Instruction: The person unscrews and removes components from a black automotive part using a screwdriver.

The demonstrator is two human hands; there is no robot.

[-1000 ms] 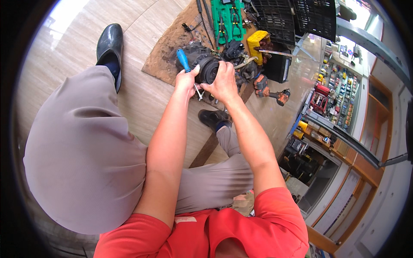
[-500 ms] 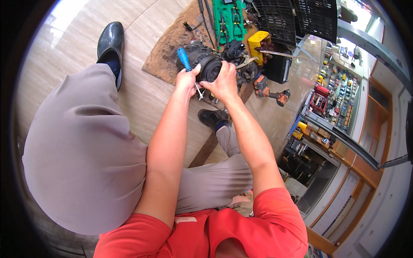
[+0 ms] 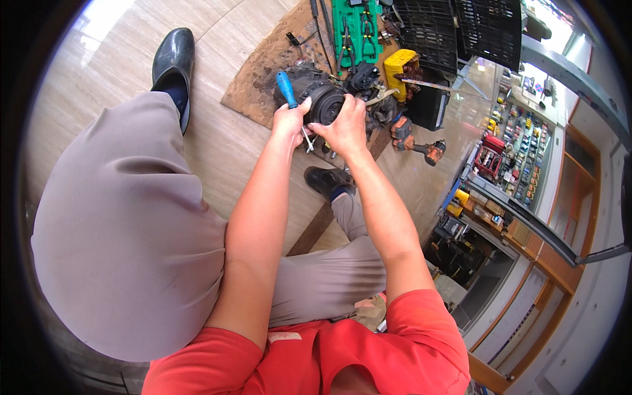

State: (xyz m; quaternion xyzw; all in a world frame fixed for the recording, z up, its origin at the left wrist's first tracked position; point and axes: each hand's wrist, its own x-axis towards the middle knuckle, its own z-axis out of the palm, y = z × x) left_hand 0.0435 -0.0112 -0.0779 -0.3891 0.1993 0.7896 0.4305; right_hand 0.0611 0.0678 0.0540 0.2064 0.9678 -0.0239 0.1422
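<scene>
Pale floor [image 3: 227, 155] here, with a grubby board [image 3: 247, 99] on it, probably to catch grease. Your left hand [image 3: 288, 123] is wrapped round a blue screwdriver [image 3: 286, 87], likely so it's handy while that hand also braces the black wheel [image 3: 326, 104] over the board. Your right hand [image 3: 347, 128] grips its right side, I guess for steadiness. Drill [image 3: 431, 153] sits off to the right.
</scene>
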